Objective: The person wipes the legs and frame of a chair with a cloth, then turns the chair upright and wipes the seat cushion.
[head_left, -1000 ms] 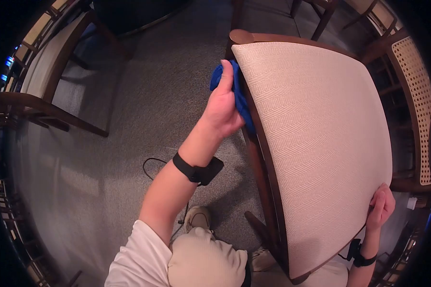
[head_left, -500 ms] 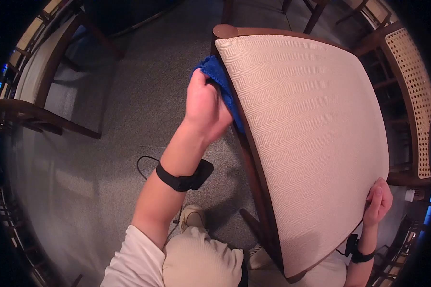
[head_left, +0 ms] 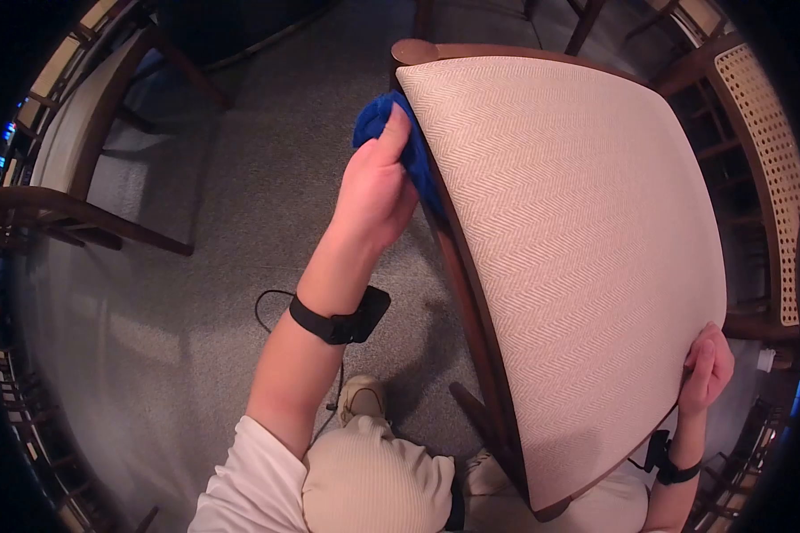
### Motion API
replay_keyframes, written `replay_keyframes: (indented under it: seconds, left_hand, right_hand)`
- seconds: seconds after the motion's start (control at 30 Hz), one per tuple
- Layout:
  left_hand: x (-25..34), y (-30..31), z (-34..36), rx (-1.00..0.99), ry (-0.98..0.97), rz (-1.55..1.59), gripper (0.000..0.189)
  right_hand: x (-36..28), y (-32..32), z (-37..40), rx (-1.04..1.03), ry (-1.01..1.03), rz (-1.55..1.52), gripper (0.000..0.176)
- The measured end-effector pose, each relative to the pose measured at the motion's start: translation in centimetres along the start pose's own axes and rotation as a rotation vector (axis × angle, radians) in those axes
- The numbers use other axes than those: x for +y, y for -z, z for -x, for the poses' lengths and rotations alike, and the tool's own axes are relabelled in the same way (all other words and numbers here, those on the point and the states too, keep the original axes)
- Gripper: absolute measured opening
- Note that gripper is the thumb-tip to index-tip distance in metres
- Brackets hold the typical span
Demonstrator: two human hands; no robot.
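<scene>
In front of me is a wooden chair with a cream herringbone-patterned seat (head_left: 587,249), tilted so that its dark wooden frame (head_left: 467,298) runs along the left side. My left hand (head_left: 378,191) is closed on a blue cloth (head_left: 378,120) and presses it to that frame near the upper corner. The thumb lies over the cloth; the other fingers are mostly hidden behind it. At the seat's lower right edge my right hand (head_left: 708,366) grips the chair, its fingers curled at the rim and partly out of sight.
Another wooden chair (head_left: 89,209) stands on the left. To the right is a chair with a woven cane back (head_left: 764,151). Grey carpet (head_left: 267,178) covers the floor. A thin black cable (head_left: 260,311) hangs by my left forearm, which wears a black strap (head_left: 329,324).
My left hand and the blue cloth have slid slightly up along the frame, and the thumb now stretches over the cloth. My right hand keeps its hold on the seat edge.
</scene>
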State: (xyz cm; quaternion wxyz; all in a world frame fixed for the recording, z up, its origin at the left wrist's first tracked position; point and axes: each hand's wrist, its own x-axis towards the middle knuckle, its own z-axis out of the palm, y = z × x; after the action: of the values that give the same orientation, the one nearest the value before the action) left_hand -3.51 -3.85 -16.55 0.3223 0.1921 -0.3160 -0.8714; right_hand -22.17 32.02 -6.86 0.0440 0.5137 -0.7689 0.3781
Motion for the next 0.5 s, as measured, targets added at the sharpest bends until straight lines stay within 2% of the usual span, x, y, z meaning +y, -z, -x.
replay_keyframes:
  seconds: [0.13,0.23,0.37,0.43,0.5]
  left_hand:
    - [-0.9,-2.3,-0.5,0.088,-0.069,0.000,0.057]
    - [-0.3,-2.6,-0.6,0.032,0.019,0.019,0.060]
    - [-0.8,-3.1,0.7,0.021,0.008,0.048,0.060]
    - [-0.9,-3.7,2.8,0.118,0.126,0.021,0.061]
    - [-2.1,-3.3,4.9,0.158,0.116,0.030,0.058]
  right_hand:
    - [0.7,0.4,0.5,-0.059,-0.017,-0.016,0.035]
    - [0.4,0.5,0.3,-0.065,-0.035,0.015,0.035]
    - [0.2,0.5,0.3,-0.077,-0.052,0.073,0.035]
    - [0.4,0.5,0.1,-0.078,-0.010,0.080,0.035]
    - [0.5,0.8,0.3,-0.091,-0.020,0.072,0.035]
